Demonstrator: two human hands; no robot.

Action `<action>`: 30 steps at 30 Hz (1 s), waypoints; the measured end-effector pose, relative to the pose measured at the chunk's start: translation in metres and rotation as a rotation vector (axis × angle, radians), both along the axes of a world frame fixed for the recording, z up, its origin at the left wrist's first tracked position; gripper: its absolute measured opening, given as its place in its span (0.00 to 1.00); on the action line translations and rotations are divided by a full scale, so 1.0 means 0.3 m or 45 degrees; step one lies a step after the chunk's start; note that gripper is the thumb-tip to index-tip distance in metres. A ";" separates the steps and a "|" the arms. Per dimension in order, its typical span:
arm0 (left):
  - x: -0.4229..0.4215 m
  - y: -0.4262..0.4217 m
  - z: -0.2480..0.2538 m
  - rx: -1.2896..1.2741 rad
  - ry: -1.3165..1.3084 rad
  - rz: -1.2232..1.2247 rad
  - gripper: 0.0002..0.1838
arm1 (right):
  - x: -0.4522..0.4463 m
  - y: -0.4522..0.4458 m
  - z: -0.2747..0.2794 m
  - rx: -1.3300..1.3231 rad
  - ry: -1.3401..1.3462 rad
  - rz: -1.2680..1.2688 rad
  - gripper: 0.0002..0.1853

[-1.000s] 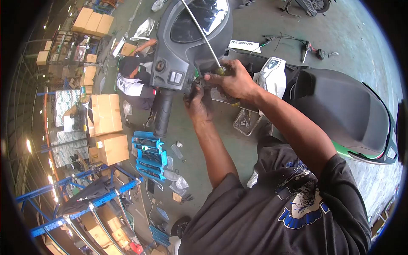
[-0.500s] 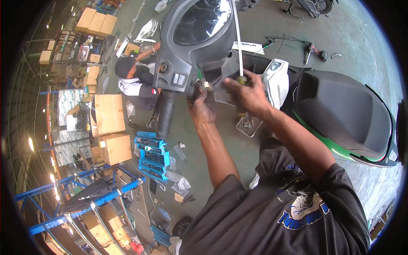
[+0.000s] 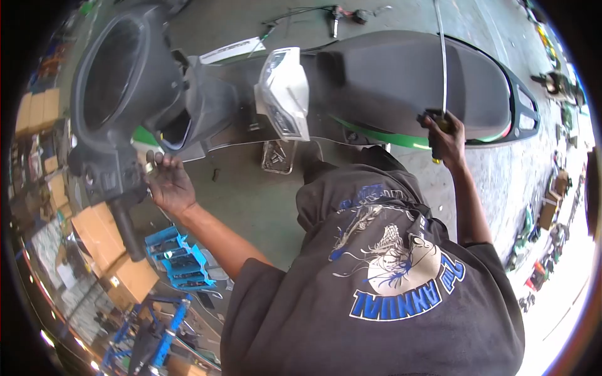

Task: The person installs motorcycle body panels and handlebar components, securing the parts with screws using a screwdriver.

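Observation:
My right hand (image 3: 445, 138) is closed around the handle of a long screwdriver (image 3: 443, 69), its thin shaft pointing away from me. It is above the near side of the black scooter seat (image 3: 401, 81). My left hand (image 3: 174, 186) is palm up with curled fingers beside the scooter's handlebar switch housing (image 3: 110, 175). At its fingertips is a small pale plastic piece (image 3: 149, 167), which the fingers appear to grip. The black handlebar grip (image 3: 127, 229) extends toward me, just left of that hand. Past it stands the dark dashboard cover (image 3: 113, 78).
A white headlight unit (image 3: 283, 94) rests on the scooter's floorboard area. Below it on the floor is a tray of small metal parts (image 3: 278, 156). A blue toolbox (image 3: 182, 257) stands open at the left, near cardboard boxes (image 3: 103, 235). Cables with a lever (image 3: 338, 19) lie beyond the scooter.
The view has swung to the right. My right hand has moved away from the left one, carrying the screwdriver over toward the seat. My left hand stays by the handlebar.

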State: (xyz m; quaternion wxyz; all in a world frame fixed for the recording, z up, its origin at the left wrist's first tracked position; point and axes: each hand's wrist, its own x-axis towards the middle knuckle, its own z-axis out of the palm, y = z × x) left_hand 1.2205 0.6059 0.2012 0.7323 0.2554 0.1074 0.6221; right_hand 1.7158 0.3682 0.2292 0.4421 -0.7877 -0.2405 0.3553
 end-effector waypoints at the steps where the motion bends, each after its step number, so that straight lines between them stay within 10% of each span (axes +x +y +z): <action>1: -0.015 -0.002 -0.075 -0.061 0.108 -0.033 0.27 | 0.026 -0.089 -0.031 0.019 -0.114 -0.048 0.15; 5: 0.228 -0.079 -0.359 -0.726 0.977 -0.320 0.19 | 0.021 -0.376 -0.038 -0.050 -0.037 -0.313 0.14; 6: 0.342 -0.111 -0.397 -0.453 1.513 -0.513 0.15 | 0.008 -0.435 -0.032 -0.083 0.027 -0.417 0.13; 10: 0.694 -0.324 -0.848 0.154 1.855 -1.105 0.19 | -0.012 -0.608 -0.016 -0.126 0.249 -0.667 0.10; 16: 0.992 -0.669 -1.497 0.304 2.146 -0.881 0.30 | -0.010 -0.748 0.023 -0.138 0.297 -0.794 0.14; 30: 1.108 -0.756 -1.181 0.567 2.961 -0.158 0.25 | 0.455 -0.249 0.043 -0.117 -0.373 -0.396 0.16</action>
